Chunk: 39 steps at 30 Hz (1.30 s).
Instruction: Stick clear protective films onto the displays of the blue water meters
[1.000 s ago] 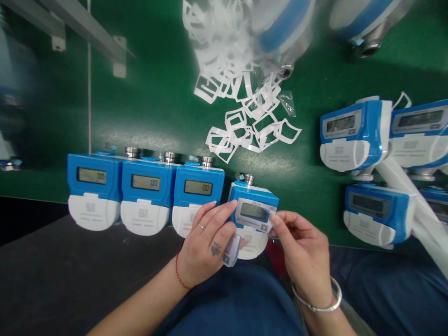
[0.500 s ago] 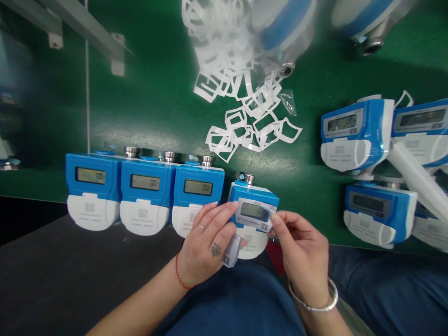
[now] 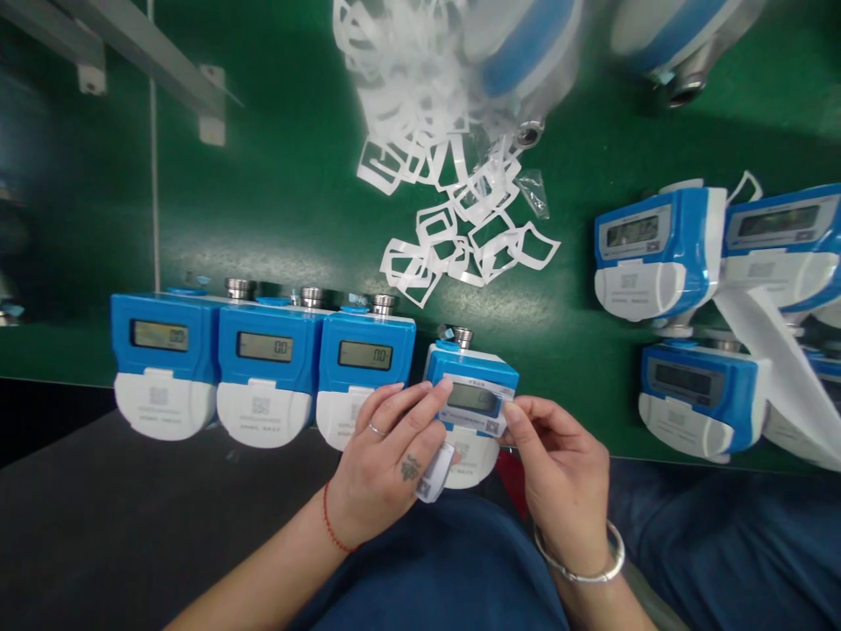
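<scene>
A blue and white water meter [image 3: 468, 456] with a small display stands at the table's front edge, between my hands. Over its display lies a clear-windowed label [image 3: 474, 405] with a grey printed border and a square code. My left hand [image 3: 394, 456] presses its fingertips on the label's left side. Tucked in the same hand is a second label [image 3: 434, 473], hanging below the fingers. My right hand [image 3: 558, 464] pinches the first label's right edge between thumb and forefinger. Whether that label is stuck down all over I cannot tell.
Three like meters [image 3: 266, 346] stand in a row to the left, their displays lit. Several labelled meters [image 3: 700, 381] are at the right, with a white paper strip [image 3: 766, 337] across them. White label frames [image 3: 437, 223] lie piled behind on the green table [image 3: 289, 219].
The view has shifted slightly, so most things sit a little further left. Both hands stay at the label. The white strip at the right has turned and now looks broader.
</scene>
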{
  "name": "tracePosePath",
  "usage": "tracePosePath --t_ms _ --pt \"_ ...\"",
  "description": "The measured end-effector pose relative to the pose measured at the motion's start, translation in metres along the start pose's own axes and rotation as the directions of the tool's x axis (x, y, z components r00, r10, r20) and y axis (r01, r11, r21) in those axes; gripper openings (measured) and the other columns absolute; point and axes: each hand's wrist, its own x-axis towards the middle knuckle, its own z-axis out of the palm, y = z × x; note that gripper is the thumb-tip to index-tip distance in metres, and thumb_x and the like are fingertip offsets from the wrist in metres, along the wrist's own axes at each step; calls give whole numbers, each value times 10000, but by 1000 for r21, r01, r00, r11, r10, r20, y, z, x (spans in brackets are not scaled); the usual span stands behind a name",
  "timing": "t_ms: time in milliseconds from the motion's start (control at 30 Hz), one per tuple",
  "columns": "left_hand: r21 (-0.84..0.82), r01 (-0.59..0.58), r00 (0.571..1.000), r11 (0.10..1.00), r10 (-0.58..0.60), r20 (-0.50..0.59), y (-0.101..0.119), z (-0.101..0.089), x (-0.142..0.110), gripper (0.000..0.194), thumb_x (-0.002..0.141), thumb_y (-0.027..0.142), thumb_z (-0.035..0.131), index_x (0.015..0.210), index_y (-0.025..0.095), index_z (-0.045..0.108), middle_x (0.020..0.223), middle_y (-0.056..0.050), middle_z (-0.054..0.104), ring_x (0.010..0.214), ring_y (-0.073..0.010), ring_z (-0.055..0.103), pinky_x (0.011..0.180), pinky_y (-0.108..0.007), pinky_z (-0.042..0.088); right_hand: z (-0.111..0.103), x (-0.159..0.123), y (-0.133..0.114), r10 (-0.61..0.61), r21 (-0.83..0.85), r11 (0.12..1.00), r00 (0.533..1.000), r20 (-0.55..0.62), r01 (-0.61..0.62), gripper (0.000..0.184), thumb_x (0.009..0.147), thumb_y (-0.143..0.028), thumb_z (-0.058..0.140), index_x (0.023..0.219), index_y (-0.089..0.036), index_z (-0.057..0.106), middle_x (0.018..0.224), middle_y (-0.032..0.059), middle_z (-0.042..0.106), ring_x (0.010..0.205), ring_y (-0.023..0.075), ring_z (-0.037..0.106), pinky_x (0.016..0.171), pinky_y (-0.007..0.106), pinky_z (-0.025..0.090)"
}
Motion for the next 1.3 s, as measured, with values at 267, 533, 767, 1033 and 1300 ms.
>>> tracePosePath --t_ms 267,533,767,1033,1300 --pt "11 -7 1000 1000 7 -10 0 0 1 30 863 198 599 882 177 590 1205 -140 679 1131 -235 605 1006 -401 416 4 2 -5 7 -5 1000 1000 -27 -7 213 769 -372 724 715 -177 658 614 -4 627 543 120 557 517 228 496" --pt "2 -2 1000 1000 2 -14 -1 0 1 62 865 225 611 897 173 597 1205 -141 678 1109 -237 621 998 -399 420 5 4 -6 36 -53 998 998 -43 -39 244 740 -385 740 679 -173 635 615 7 635 524 128 570 488 236 499" --pt "-6 14 1000 1000 -14 -19 0 0 0 72 857 229 627 893 172 599 1207 -138 678 1109 -234 625 1009 -390 415 5 6 -8 37 -39 999 999 -35 -38 244 730 -374 743 648 -181 617 584 -8 621 503 121 564 473 223 489" --pt "-20 7 1000 1000 -7 -9 0 0 0 107 840 224 661 898 152 607 1211 -157 672 1125 -243 612 1025 -396 385 6 5 -8 77 -16 997 996 -50 -78 241 703 -369 762 640 -176 632 586 -1 639 502 125 576 480 230 496" --pt "-7 3 1000 1000 -3 -7 1 1 -2 95 844 227 652 897 162 605 1227 -150 664 1139 -248 613 1015 -398 398 10 10 3 -164 -221 968 967 -193 120 330 651 -402 802 736 -191 563 747 6 615 623 138 565 574 266 492"
